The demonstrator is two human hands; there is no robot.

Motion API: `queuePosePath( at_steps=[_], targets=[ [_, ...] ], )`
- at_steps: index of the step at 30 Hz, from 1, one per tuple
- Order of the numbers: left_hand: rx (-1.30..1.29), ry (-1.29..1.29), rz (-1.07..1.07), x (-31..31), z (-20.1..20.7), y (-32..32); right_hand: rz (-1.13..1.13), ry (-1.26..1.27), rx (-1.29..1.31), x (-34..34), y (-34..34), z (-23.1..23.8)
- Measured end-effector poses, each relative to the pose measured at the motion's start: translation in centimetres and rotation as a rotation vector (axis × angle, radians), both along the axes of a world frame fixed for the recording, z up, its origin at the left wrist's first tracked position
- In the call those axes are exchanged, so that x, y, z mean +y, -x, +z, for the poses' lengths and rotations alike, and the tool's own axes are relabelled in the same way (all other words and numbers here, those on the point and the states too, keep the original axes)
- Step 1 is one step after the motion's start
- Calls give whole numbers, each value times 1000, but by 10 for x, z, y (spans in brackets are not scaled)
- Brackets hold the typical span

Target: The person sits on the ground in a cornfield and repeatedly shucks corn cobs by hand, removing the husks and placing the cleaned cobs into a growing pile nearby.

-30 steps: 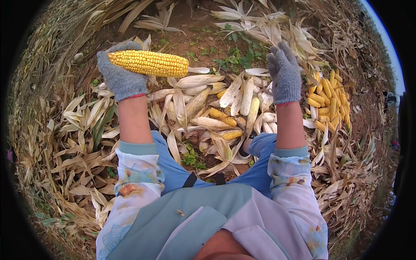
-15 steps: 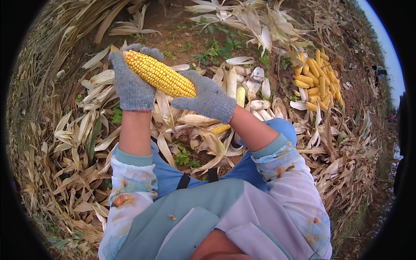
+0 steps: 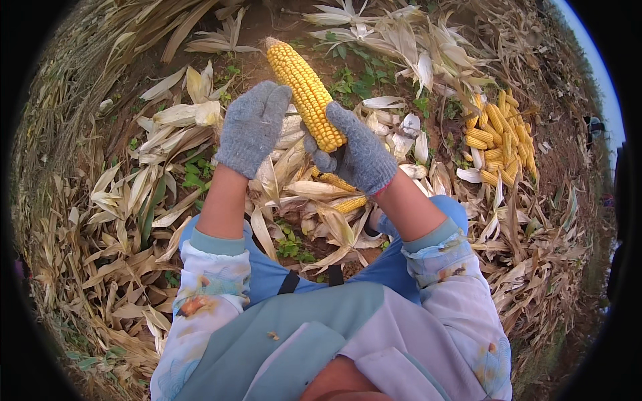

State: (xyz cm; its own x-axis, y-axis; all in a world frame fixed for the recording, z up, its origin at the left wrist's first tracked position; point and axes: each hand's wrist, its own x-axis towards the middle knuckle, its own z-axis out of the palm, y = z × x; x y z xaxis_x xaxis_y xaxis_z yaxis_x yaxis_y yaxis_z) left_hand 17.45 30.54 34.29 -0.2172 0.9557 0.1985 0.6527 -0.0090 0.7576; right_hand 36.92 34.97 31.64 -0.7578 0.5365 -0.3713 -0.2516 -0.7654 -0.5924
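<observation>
A bare yellow corn cob [image 3: 302, 90] is tilted up and to the left, its pale tip pointing away from me. My right hand [image 3: 361, 150], in a grey knit glove, grips the cob's lower end, with the thumb along its right side. My left hand [image 3: 253, 127], gloved alike, is beside the cob's left side with its fingers stretched out; it no longer wraps the cob, though its fingertips are close to it or touching. Under the hands, another yellow cob [image 3: 350, 204] shows partly among dry husks [image 3: 314, 189].
A heap of husked yellow cobs [image 3: 500, 137] lies on the ground to the right. Pale dry husks [image 3: 174, 127] and stalks [image 3: 528, 267] cover much of the soil, with green weeds [image 3: 358, 83] beyond the hands. My knees in blue trousers [image 3: 394, 264] are bent close below.
The cob has moved right and now stands steeper, its tip farther away. My left hand has come off its far end, and my right hand now grips its lower end.
</observation>
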Motion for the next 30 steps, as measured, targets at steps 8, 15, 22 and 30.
queuePosePath(
  at_steps=[8, 15, 22, 30],
  targets=[
    [-59, -104, -34, -5, -19, 11, -246, 420, -153, 17, -6, -48],
    [-204, 9, 44, -15, -3, 12, -1267, 157, 71, 130, -114, -21],
    [-177, -70, 77, -18, 1, 19, -1074, -163, -92, 131, -131, -16],
    [-300, -240, 225, -29, -1, 43, -416, -342, -334, 92, -48, -38]
  ],
)
